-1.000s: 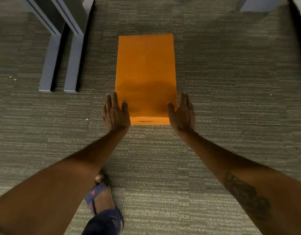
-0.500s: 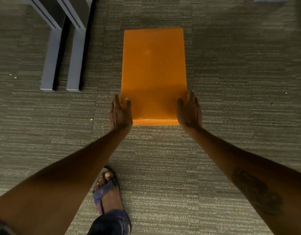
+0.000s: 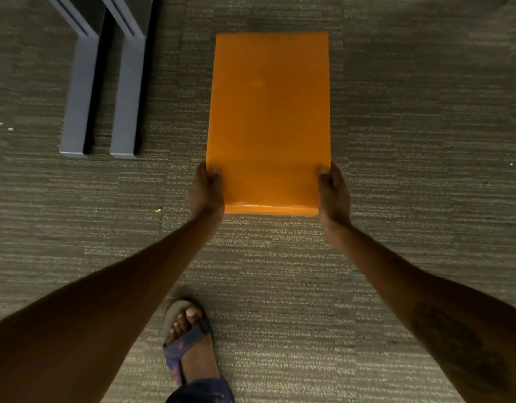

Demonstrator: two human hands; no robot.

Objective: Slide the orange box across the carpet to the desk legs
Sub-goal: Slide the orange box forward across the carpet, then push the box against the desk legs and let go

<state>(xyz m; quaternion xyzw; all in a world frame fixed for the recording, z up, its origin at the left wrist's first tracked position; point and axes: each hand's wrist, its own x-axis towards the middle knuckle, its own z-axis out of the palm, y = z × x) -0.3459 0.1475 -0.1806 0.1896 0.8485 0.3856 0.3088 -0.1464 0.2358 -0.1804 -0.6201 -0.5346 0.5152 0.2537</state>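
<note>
Now clamped on the orange box (image 3: 268,117) from both sides: left hand (image 3: 206,193) and right hand (image 3: 333,196) gripping its near corners, equally close. Lying flat on the carpet (image 3: 425,141), long axis running six to twelve o'clock, straight out from the hands. Desk legs (image 3: 101,91) at ten o'clock, apart from the box; probably calls for a leftward push.
</note>
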